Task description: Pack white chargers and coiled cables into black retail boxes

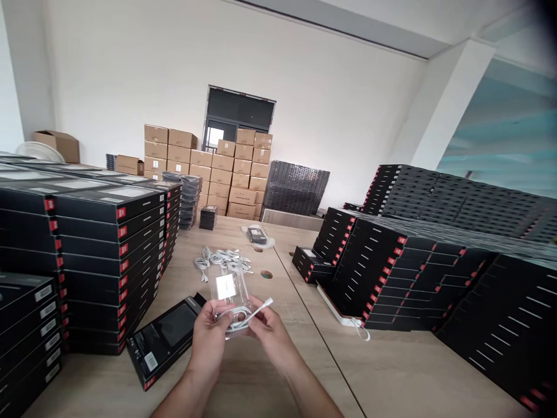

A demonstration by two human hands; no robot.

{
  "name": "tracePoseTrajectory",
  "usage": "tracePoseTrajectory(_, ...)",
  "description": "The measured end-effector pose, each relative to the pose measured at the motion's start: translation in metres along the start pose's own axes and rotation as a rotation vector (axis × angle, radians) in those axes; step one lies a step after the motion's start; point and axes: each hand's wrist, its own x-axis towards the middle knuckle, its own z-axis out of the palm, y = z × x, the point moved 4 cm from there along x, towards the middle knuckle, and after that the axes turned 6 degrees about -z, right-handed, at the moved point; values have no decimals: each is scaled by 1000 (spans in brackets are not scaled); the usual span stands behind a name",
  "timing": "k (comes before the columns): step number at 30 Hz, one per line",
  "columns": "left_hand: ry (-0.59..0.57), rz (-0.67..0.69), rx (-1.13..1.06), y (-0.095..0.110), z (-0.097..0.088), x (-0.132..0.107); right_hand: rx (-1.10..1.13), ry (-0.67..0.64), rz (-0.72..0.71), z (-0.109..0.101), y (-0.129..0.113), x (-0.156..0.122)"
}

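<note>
Right, both hands are up close, thumbs in and fingers curled: the left hand pinches a clear plastic bag by its left side, thumb pressing at the coils of a slim white cable. The right hand pinches that cable from the other side, and its plugged end pokes out towards two o'clock. Whether the coils sit inside the bag, I can't tell. At eleven, just above the fingers, shows a squarish white plastic block with the bag around it.

Out from there, at twelve, a loose tangle of white cables lies on the pale wood-grain counter. At nine, a flat black cardboard box lies slantwise, its far flap up. Round at ten, tall stacks of black boxes with red corner labels rise. Between two and three, more black boxes in long stacked rows. And far back at twelve, brown cardboard cartons are piled before the white wall.
</note>
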Motion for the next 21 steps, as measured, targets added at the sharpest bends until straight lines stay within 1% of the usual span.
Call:
tracePoseTrajectory(2,-6,-5,2,2,1,-1,29,-3,6,0,-1,0)
tracePoseTrajectory(4,-43,-34,18,5,3,-3,16,37,-18,-2,-4,0)
tracePoseTrajectory(6,-136,-103,34,8,6,-5,12,47,5,-3,-6,-1)
tracePoseTrajectory(8,-232,-154,52,13,7,-7,7,27,69,-1,-5,-4)
tracePoseTrajectory(10,-277,-135,41,20,6,-7,-4,8,120,2,-5,-7)
tracePoseTrajectory(12,-282,-71,-6,26,2,-5,-1,-10,128,4,-8,-9)
tracePoseTrajectory(14,-269,-30,-85,31,-1,-3,16,0,85,4,-13,-9)
tracePoseTrajectory(15,-255,-19,-116,33,-3,-3,16,28,55,3,-15,-9)
tracePoseTrajectory(17,-223,-13,-154,35,-5,-2,-16,123,-4,-3,-19,-9)
tracePoseTrajectory(19,-212,-18,-160,36,-5,-3,-67,221,-48,-8,-20,-9)
tracePoseTrajectory(21,-211,-16,-146,36,-4,-3,-91,274,-71,-9,-20,-9)
